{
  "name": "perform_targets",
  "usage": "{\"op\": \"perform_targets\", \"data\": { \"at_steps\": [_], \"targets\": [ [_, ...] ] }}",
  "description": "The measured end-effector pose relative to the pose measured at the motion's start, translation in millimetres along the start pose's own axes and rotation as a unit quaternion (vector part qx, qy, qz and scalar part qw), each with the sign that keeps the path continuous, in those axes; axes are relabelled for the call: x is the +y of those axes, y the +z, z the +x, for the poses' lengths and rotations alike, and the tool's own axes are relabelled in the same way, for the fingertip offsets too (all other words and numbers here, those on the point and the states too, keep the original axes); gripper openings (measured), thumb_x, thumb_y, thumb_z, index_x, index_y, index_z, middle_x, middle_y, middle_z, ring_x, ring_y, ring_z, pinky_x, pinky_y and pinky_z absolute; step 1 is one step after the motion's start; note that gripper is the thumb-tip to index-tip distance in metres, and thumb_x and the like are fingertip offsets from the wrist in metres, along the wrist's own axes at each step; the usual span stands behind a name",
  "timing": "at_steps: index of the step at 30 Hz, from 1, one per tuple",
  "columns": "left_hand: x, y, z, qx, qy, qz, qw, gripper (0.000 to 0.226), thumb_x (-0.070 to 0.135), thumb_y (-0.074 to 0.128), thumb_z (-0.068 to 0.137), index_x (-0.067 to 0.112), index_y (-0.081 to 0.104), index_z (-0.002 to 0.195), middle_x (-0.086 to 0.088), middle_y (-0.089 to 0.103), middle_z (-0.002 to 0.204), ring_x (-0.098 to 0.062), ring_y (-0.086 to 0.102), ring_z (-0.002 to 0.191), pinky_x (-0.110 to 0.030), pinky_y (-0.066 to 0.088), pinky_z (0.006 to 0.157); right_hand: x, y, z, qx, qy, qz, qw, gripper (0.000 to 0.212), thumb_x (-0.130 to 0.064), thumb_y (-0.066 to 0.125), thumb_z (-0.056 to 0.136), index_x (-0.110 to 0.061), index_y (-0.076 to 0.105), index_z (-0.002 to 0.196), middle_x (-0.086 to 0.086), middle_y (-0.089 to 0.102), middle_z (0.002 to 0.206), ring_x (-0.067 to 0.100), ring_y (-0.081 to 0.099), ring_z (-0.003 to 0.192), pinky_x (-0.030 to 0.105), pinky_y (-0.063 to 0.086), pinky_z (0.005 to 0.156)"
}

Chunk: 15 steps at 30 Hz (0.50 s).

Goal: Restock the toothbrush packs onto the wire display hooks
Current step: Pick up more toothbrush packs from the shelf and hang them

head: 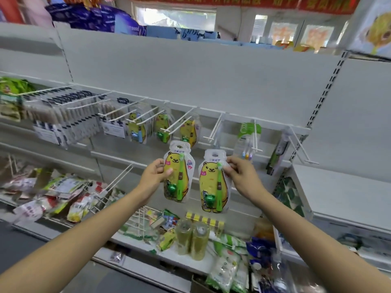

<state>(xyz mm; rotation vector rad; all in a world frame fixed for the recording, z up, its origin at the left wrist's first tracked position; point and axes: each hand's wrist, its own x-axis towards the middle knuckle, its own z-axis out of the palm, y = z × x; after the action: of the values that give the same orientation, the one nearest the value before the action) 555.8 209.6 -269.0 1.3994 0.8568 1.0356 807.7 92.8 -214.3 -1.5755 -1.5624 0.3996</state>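
Note:
I hold two toothbrush packs, each with a yellow bear card, a green brush and a green frog. My left hand (155,175) grips the left pack (179,176) by its left edge. My right hand (241,174) pinches the right pack (211,185) near its top right corner. Both packs hang upright below a row of white wire hooks (215,127). The hook just above the right pack is bare. Three hooks to its left carry matching bear packs (188,129).
Boxed toothbrushes (63,115) fill the hooks at far left. Other brush packs (246,140) hang to the right. The lower shelf (148,243) carries bottles, snack bags and loose wire hooks. A bare white shelf (338,199) stands at the right.

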Motion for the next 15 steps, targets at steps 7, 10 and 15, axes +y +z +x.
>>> {"op": "perform_targets", "data": {
  "at_steps": [7,10,15],
  "targets": [
    [2.9,-55.5,22.0,0.026,0.018,-0.001,0.999,0.014,0.002,0.062,0.092,0.013,0.059,0.1,0.0,0.075,0.088,-0.006,0.072,0.081,-0.016,0.054,0.066,-13.3,40.3,28.7,-0.005,-0.003,0.009,1.0,0.01,-0.013,0.058,0.098,-0.014,0.065,0.091,-0.003,0.074,0.084,0.015,0.07,0.083,0.041,0.054,0.079],
    [2.0,-80.5,35.7,0.026,0.017,-0.009,0.999,0.013,0.002,0.062,0.092,0.009,0.059,0.103,-0.002,0.075,0.09,-0.008,0.072,0.082,-0.018,0.055,0.067,-24.6,59.3,43.6,-0.013,-0.006,0.0,1.0,0.018,-0.013,0.059,0.098,-0.025,0.063,0.086,-0.012,0.071,0.078,0.005,0.068,0.079,0.035,0.054,0.076],
    [6.5,-123.8,67.8,0.017,0.01,-0.008,1.0,0.013,0.004,0.062,0.093,0.012,0.058,0.102,0.002,0.076,0.088,-0.005,0.072,0.08,-0.016,0.054,0.064,-43.7,99.5,71.8,0.002,0.008,0.009,1.0,0.014,-0.012,0.058,0.098,-0.021,0.066,0.091,-0.007,0.075,0.086,0.007,0.07,0.085,0.034,0.055,0.079]
  ]
}}
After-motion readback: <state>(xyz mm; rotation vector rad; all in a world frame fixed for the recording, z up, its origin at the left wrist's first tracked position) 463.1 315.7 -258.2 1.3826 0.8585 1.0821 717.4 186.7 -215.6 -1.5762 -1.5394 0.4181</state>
